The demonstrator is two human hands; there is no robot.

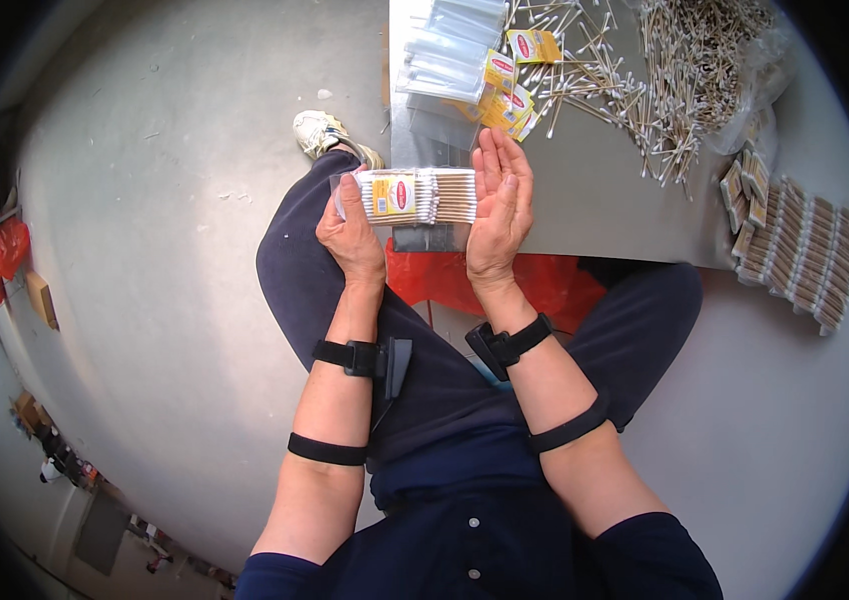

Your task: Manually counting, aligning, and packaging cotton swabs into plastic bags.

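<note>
A clear plastic sleeve packed with cotton swabs (453, 207) lies level in front of me, at the table's near left corner. A yellow label card (394, 195) with a red oval shows through its left part. Grasping the sleeve's left end is my left hand (353, 240), thumb on top and fingers mostly hidden beneath. My right hand (497, 225) is open, with its fingers stretched out together and its palm against the right end of the swabs. Just beyond that hand, more yellow cards (511, 106) lie by a stack of empty clear sleeves (453, 55).
Loose cotton swabs (685, 80) are heaped across the far right of the grey table (585, 215). Rows of filled swab packs (800, 250) sit at the right edge, beside a crumpled clear bag (760, 85). Red plastic (455, 285) hangs below the near edge, between my legs.
</note>
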